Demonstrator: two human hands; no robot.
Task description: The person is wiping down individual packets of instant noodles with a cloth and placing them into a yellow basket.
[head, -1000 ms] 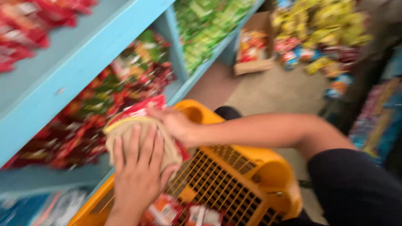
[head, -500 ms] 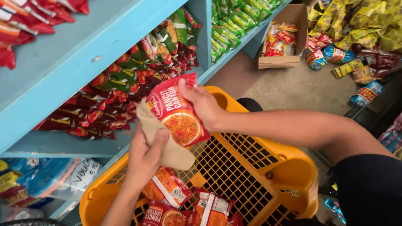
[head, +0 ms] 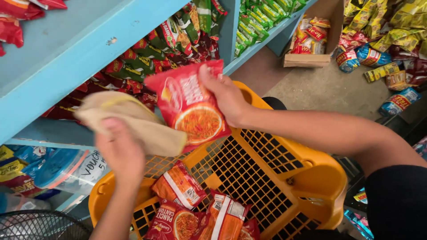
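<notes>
Leftward now, left hand (head: 119, 149) grips beige cloth (head: 129, 120) beside right hand's (head: 224, 95) clutched red packet (head: 191, 104).

A red noodle packet (head: 191, 106), picturing orange noodles on its front, is held upright and slightly tilted above the yellow basket (head: 284, 178), pinched at its upper right edge. A tan cloth (head: 129, 122) (folded, soft-looking, a little blurred) lies flat against the packet's left side, overlapping its lower corner.
</notes>
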